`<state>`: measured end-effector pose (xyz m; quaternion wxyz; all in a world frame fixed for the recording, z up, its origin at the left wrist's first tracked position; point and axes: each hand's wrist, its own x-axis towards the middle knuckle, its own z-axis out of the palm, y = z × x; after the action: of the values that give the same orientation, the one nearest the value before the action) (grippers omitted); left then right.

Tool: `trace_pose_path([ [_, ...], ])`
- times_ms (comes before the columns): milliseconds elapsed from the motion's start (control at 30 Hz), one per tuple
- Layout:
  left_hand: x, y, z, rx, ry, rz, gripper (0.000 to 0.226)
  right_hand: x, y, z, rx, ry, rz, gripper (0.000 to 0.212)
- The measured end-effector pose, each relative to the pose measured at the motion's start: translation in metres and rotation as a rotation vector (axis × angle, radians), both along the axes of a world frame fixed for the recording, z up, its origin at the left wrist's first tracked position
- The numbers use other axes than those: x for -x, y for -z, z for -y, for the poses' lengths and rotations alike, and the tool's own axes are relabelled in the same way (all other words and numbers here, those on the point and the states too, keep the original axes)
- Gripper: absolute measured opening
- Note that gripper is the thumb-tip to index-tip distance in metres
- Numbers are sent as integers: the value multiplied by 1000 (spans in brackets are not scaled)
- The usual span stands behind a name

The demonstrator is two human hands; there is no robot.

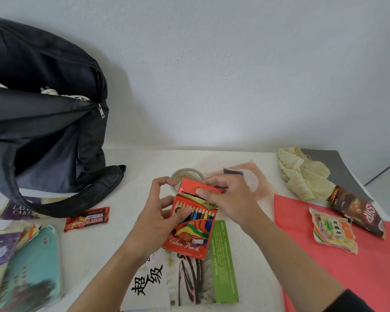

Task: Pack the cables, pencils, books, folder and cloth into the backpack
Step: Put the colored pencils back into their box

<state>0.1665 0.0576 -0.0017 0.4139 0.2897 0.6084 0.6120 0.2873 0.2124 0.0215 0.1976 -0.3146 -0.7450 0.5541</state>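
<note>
at centre frame, the left hand (pixel 161 212) grips the side of a red colour pencil box (pixel 190 224), thumb across its front window, fingers curled behind. the right hand (pixel 229 195) pinches the box's open top flap, fingers bent over it. the box hovers above a white book (pixel 180 280) in the lower centre. the black backpack (pixel 43 113) gapes unzipped at upper left. a red folder (pixel 347 266) lies lower right, a yellow striped cloth (pixel 302 174) above it.

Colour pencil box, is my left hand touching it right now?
Touching. The head view shows the left hand gripping the colour pencil box, thumb across its front.
</note>
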Motion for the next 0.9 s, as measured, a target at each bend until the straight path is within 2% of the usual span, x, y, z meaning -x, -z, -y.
trace_pose_path([
  [233,-2,-2,-4,3,54,24,58,0,-2,-5,80,97,-50,16],
  [500,-4,-11,-4,-9,-6,29,47,0,-8,-8,213,11,-40,2],
  [700,-2,-15,-7,-24,-99,41,38,1,-14,2,212,-50,-42,28],
  [767,0,-15,-7,-19,-126,51,37,1,-14,2,131,-116,-23,31],
  [833,1,-14,-6,-17,-143,61,37,0,-12,0,5,-195,33,20],
  [900,3,-13,-5,-26,-147,60,33,1,-9,1,-79,-221,77,25],
])
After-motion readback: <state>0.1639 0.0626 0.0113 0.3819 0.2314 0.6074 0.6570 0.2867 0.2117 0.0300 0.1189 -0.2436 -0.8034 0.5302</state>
